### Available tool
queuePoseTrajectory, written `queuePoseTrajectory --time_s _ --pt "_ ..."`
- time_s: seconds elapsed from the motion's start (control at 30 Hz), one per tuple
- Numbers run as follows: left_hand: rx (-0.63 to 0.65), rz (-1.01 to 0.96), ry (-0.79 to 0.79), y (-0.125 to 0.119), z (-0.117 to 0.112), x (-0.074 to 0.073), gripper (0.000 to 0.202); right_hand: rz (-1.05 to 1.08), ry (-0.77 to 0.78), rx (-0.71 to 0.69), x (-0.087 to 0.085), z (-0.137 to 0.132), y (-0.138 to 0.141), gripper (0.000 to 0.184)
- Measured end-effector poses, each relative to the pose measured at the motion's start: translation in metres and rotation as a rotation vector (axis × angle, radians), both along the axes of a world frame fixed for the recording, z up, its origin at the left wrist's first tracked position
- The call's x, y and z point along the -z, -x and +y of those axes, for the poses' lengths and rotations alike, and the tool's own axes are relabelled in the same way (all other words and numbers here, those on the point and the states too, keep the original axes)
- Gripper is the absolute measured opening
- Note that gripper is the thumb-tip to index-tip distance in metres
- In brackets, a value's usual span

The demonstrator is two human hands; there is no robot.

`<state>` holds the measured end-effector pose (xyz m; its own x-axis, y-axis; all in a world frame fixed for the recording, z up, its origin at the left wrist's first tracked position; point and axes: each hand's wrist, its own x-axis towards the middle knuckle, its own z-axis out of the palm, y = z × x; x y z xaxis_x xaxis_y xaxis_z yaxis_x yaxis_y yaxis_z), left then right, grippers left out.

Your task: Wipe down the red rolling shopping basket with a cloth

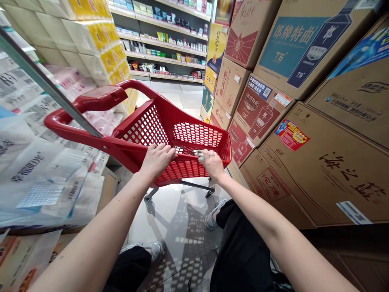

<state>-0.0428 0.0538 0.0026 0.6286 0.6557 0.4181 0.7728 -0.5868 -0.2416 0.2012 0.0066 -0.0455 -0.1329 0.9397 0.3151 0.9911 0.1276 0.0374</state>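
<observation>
Shop aisle [178, 95]; red mesh wheeled basket [146, 127]; left hand [158, 160], right hand [212, 163]: fingers [158, 149] curled over rim [130, 151].

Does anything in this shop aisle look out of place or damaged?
Nothing stands out. The cardboard cartons stacked on the right seem to lean toward the aisle, but the wide camera view may cause that. The left hand and right hand rest on the red shopping cart.

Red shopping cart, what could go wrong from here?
The red shopping cart sits in a narrow aisle, so its handle might snag the plastic-wrapped packs on the left. Bumping the tall stacked cardboard boxes could topple them. Its wheels could also clip a shoe close behind.
</observation>
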Motion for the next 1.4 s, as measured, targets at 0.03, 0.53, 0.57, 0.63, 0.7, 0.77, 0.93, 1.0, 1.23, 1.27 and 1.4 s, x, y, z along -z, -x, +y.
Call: queuePoseTrajectory --time_s 0.03,0.53,0.57,0.63,0.7,0.77,0.93,1.0,1.23,1.27,1.4 --pt "0.000 -0.002 -0.001 0.000 -0.001 0.000 0.033 0.004 -0.007 -0.017 -0.003 0.005 0.016 0.052" --pt "-0.009 0.005 -0.023 -0.003 -0.015 -0.005 0.034 -0.105 0.002 -0.100 -0.014 -0.012 -0.044 0.053" --pt "-0.012 -0.001 -0.022 -0.005 -0.016 -0.005 0.033 -0.109 0.003 -0.077 -0.012 -0.016 -0.059 0.051" --pt "-0.019 -0.018 -0.017 -0.009 -0.017 -0.004 0.033 -0.124 0.009 0.003 -0.008 -0.024 -0.085 0.047" --pt "-0.029 -0.029 -0.014 -0.012 -0.017 -0.004 0.033 -0.121 0.020 0.063 -0.004 -0.028 -0.103 0.045" --pt "-0.035 -0.033 -0.012 -0.016 -0.018 -0.004 0.034 -0.105 0.024 0.089 -0.001 -0.029 -0.111 0.044" --pt "-0.022 -0.031 -0.005 -0.020 -0.016 -0.005 0.036 -0.067 0.043 0.104 0.001 -0.022 -0.112 0.044" --pt "0.028 0.010 0.014 -0.014 -0.013 -0.008 0.036 -0.054 0.050 0.093 0.001 -0.019 -0.114 0.043" --pt "-0.027 0.132 0.056 0.045 0.002 -0.038 0.043 -0.033 0.011 0.069 0.009 -0.009 -0.126 0.043" --pt "-0.046 0.145 0.042 0.052 0.002 -0.041 0.044 -0.035 0.007 0.061 0.010 -0.008 -0.127 0.043" --pt "-0.075 0.206 -0.012 0.059 -0.008 -0.046 0.041 -0.085 -0.008 0.022 0.010 -0.008 -0.135 0.042"
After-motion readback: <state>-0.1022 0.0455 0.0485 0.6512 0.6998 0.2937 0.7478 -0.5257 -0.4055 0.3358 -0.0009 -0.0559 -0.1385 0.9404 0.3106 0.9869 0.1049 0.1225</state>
